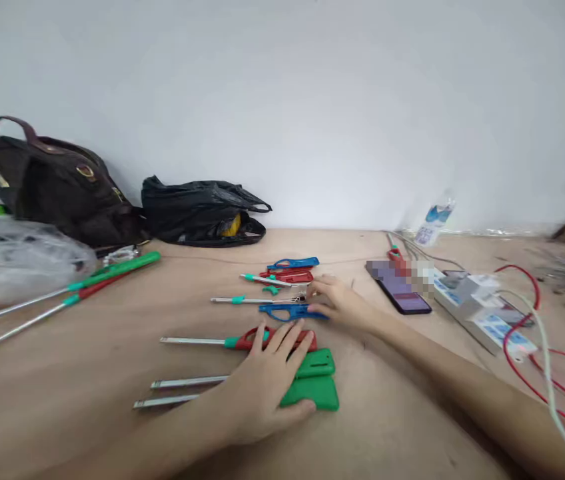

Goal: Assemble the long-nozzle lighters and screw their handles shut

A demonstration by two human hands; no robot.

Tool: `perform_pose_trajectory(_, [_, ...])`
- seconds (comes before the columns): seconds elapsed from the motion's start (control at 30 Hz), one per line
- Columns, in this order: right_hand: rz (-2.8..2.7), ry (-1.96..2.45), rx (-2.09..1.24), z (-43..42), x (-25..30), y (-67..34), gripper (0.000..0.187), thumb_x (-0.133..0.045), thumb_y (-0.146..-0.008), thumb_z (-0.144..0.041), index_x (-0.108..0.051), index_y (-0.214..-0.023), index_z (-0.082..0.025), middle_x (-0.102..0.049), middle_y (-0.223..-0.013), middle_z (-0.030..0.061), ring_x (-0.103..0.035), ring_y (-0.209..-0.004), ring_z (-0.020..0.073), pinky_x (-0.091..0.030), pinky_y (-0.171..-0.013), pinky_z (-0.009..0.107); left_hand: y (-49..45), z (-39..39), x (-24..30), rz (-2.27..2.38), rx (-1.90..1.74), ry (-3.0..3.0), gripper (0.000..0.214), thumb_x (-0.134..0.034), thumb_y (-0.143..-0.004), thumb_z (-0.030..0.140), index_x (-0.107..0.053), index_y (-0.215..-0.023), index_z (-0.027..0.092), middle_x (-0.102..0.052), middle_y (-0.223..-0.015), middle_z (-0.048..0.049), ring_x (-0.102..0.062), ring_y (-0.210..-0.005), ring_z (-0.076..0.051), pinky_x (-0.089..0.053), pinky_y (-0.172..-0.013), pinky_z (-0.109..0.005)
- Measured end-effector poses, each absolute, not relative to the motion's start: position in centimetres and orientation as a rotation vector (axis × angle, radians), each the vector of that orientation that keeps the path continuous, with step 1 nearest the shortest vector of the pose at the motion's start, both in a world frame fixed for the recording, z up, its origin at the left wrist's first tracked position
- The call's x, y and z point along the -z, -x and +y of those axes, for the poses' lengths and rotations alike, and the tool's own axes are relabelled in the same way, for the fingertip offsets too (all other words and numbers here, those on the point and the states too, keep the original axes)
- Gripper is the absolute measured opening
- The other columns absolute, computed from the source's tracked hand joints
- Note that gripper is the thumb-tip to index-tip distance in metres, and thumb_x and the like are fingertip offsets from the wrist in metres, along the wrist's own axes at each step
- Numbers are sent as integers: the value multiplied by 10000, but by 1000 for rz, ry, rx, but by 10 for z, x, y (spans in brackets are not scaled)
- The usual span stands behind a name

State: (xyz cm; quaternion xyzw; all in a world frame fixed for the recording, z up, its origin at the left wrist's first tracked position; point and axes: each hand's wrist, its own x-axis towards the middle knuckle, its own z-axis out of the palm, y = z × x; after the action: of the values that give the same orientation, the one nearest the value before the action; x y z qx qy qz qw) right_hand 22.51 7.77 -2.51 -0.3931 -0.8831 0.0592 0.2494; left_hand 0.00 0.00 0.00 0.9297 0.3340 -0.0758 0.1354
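My left hand point(265, 377) lies flat with fingers spread over a red gas lighter point(238, 342) and two green gas lighters point(318, 363), partly covering their handles. Farther out, my right hand point(340, 300) is bent over an opened lighter, thumb and fingertips close together at its small inner parts. What they pinch is too small to make out. A blue casing half point(270, 310) sits under its fingertips, and a metal lighter tube point(225, 301) points left. Behind are red casing halves point(295, 277), another tube point(257, 278), a blue casing half point(302, 262) and a loose turquoise trigger point(271, 290).
At left, two long lighters point(112, 270) lie by a clear plastic bag point(17, 260). A dark handbag point(62, 190) and black plastic bag point(197, 210) stand against the wall. Right: a phone point(397, 290), power strip point(472, 327), red cable point(522, 380) and bottle point(435, 220).
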Motion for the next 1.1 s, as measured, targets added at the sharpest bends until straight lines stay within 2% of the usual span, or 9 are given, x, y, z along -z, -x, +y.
perform_pose_trajectory(0.13, [-2407, 1127, -47, 94, 27, -233, 153, -509, -894, -107, -659, -903, -138, -630, -946, 114, -568, -928, 217, -471, -828, 351, 0, -3, 5, 938, 131, -2713, 767, -426, -916, 554, -169, -1509, 141, -112, -1569, -147, -88, -1438, -368, -93, -1104, -667])
perform_pose_trajectory(0.2, [-2433, 1146, -1, 98, 29, -234, 165, -516, -878, -83, -665, -912, -143, -631, -971, 113, -568, -942, 218, -468, -838, 354, 1, 0, 5, 895, 3, -2731, 748, -425, -909, 594, -249, -1490, 158, -221, -1550, -142, -161, -1422, -371, -155, -1107, -645])
perform_pose_trajectory(0.27, [-2446, 1183, 54, 98, 31, -232, 149, -537, -866, -82, -663, -918, -141, -632, -983, 112, -565, -953, 223, -465, -847, 358, 3, 10, 3, 873, -189, -2744, 657, -461, -903, 584, -394, -1421, 186, -404, -1471, -124, -312, -1364, -343, -275, -1097, -560])
perform_pose_trajectory(0.37, [-2463, 1255, 127, 98, 32, -229, 108, -557, -867, -102, -655, -910, -121, -632, -954, 114, -561, -927, 229, -464, -836, 355, 15, 39, 1, 988, -479, -2733, 285, -460, -947, 328, -615, -1154, 208, -647, -1180, -70, -562, -1111, -252, -431, -980, -419])
perform_pose_trajectory(0.5, [-2476, 1277, 173, 97, 32, -227, 96, -551, -893, -140, -647, -897, -133, -609, -953, 106, -548, -910, 216, -461, -811, 334, 42, 86, 5, 1207, -517, -2777, 228, -495, -887, 159, -642, -1059, 192, -658, -1125, -73, -575, -1072, -261, -451, -927, -412])
perform_pose_trajectory(0.67, [-2483, 1312, 246, 98, 39, -224, 99, -526, -908, -133, -625, -907, -137, -599, -993, 121, -535, -945, 226, -453, -826, 335, 59, 109, 16, 1208, -391, -2822, 169, -535, -863, 148, -647, -984, 186, -647, -1031, -69, -599, -981, -249, -480, -827, -364])
perform_pose_trajectory(0.83, [-2497, 1326, 405, 100, 46, -225, 144, -478, -911, -89, -600, -976, -129, -592, -1090, 150, -519, -1000, 251, -440, -867, 362, 55, 110, 23, 1235, -450, -2822, 117, -503, -876, 158, -614, -847, 186, -645, -901, -50, -607, -851, -212, -479, -731, -309])
perform_pose_trajectory(0.97, [-2458, 1288, 458, 100, 41, -229, 166, -442, -907, -63, -579, -958, -143, -602, -1015, 137, -507, -926, 254, -444, -823, 366, 56, 111, 23, 1178, -579, -2744, 178, -427, -905, 160, -604, -905, 183, -649, -965, -62, -603, -906, -213, -479, -791, -328])
perform_pose_trajectory(1.1, [-2396, 1215, 333, 92, 31, -232, 156, -432, -903, -61, -550, -929, -161, -609, -953, 124, -495, -896, 250, -440, -803, 371, 58, 108, 13, 1066, -643, -2687, 240, -369, -921, 186, -609, -922, 178, -649, -974, -65, -593, -943, -212, -464, -839, -336])
